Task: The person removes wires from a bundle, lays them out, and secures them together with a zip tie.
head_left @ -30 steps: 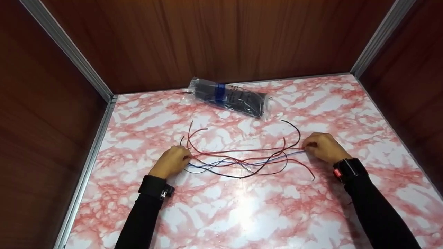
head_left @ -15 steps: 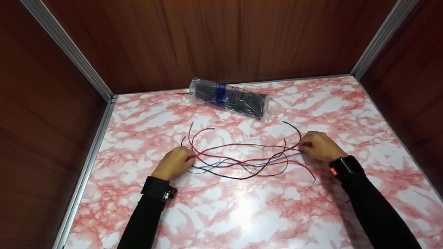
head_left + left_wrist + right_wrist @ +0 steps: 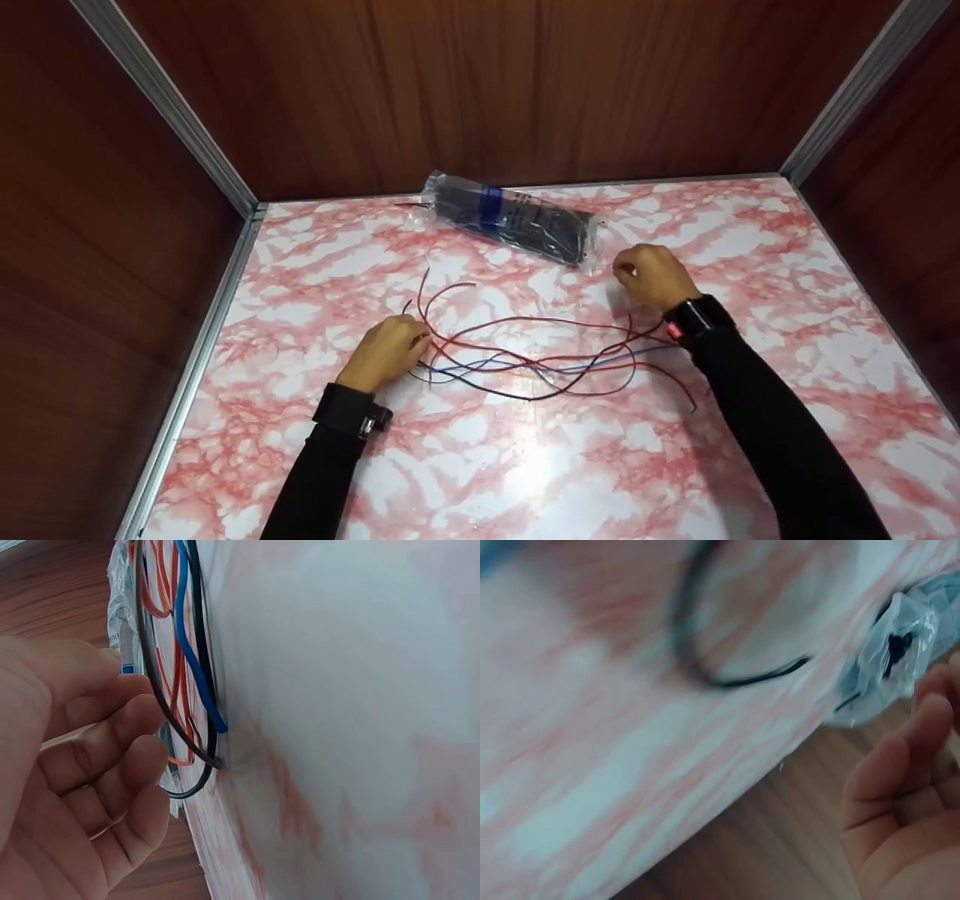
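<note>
Several thin wires lie loosely crossed on the table: a red wire [image 3: 525,319], a black wire [image 3: 529,399], a blue wire [image 3: 180,622] and a grey-brown wire [image 3: 154,679]. At their left ends is my left hand [image 3: 384,349], fingers loosely curled, fingertips right beside the red strands. A gap shows between thumb and index finger in the left wrist view. Beyond the wires' right part, my right hand [image 3: 656,276] hovers with loosely curled fingers and nothing in them. Its wrist covers some right wire ends. The black wire's curved end shows free in the right wrist view.
Behind the wires lies a clear plastic bag [image 3: 540,225] with dark contents and a blue band. Brown wood-grain panels [image 3: 487,90] in grey metal frames close off the back and both sides of the red-and-white marbled table [image 3: 465,472].
My right hand has left the wires' right ends, moving back and left near the bag. My left hand stays almost in place. The upper red wire now arches further back.
</note>
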A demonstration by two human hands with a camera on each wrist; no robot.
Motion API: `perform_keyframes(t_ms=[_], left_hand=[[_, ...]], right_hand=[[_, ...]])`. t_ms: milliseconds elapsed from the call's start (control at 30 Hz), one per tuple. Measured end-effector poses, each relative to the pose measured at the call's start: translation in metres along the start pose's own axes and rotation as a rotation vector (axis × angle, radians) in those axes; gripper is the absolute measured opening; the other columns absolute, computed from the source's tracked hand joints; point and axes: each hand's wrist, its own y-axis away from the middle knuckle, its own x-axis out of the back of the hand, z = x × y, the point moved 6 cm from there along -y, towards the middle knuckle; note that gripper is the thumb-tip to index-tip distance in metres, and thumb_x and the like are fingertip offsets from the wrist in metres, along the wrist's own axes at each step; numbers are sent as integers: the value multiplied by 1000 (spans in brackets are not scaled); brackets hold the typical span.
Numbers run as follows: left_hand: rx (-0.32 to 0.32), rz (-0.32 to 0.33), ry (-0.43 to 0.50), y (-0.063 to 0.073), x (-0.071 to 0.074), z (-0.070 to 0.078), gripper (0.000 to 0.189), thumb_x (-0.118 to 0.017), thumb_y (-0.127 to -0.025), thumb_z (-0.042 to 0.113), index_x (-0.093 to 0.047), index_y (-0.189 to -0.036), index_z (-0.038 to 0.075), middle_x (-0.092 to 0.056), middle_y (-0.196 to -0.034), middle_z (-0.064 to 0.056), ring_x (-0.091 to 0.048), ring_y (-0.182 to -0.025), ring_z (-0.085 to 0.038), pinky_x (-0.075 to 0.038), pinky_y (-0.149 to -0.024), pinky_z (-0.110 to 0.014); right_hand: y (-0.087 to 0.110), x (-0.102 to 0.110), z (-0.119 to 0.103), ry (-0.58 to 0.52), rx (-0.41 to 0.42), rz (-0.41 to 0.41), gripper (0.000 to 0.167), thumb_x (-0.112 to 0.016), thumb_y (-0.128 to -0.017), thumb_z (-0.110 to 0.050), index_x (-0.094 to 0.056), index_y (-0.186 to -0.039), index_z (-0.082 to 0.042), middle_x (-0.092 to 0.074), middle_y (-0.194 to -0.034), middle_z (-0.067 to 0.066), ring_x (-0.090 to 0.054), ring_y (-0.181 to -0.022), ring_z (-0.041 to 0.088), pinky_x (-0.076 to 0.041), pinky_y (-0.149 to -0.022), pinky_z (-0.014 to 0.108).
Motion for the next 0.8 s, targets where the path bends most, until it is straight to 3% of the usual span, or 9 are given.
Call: perform_keyframes(t_ms=[167, 267, 433, 600, 800], left_hand=[[10, 5, 11, 1, -2, -4, 12, -64, -91, 16, -69, -80, 15, -57, -79, 4, -55, -75, -12, -47, -68, -31], [24, 6, 22, 1, -2, -6, 13, -63, -91, 15, -69, -79, 15, -56, -78, 5, -54, -74, -12, -47, -67, -30], [37, 0, 22, 1, -1, -8, 18, -62, -91, 15, -64, -73, 18, -52, -74, 6, -52, -69, -11, -45, -63, -29], [27, -9, 20, -1, -2, -8, 20, -62, -92, 15, -62, -72, 18, -53, -74, 5, -52, -70, -11, -45, -63, -28], [36, -20, 23, -3, -3, -9, 16, -63, -91, 14, -67, -76, 15, -55, -75, 5, -54, -71, -13, -47, -65, -30]], right_hand=[[-32, -24, 7, -31, -162, -9, 17, -58, -82, 2, -74, -84, -4, -67, -83, 9, -61, -78, 26, -48, -68, 43], [-45, -37, 13, -33, -286, -65, 16, -59, -86, -5, -75, -89, -7, -69, -87, 10, -62, -81, 29, -48, -68, 46], [-53, -51, 20, -39, -403, -178, 16, -63, -88, -18, -76, -95, -12, -70, -95, 11, -64, -85, 31, -48, -70, 50], [-51, -49, 21, -32, -400, -177, 14, -62, -86, -17, -75, -90, -14, -69, -93, 11, -62, -83, 30, -47, -68, 49], [-39, -34, 21, -66, -297, -27, 10, -61, -83, -8, -71, -80, -7, -67, -81, 11, -60, -77, 31, -45, -68, 45]])
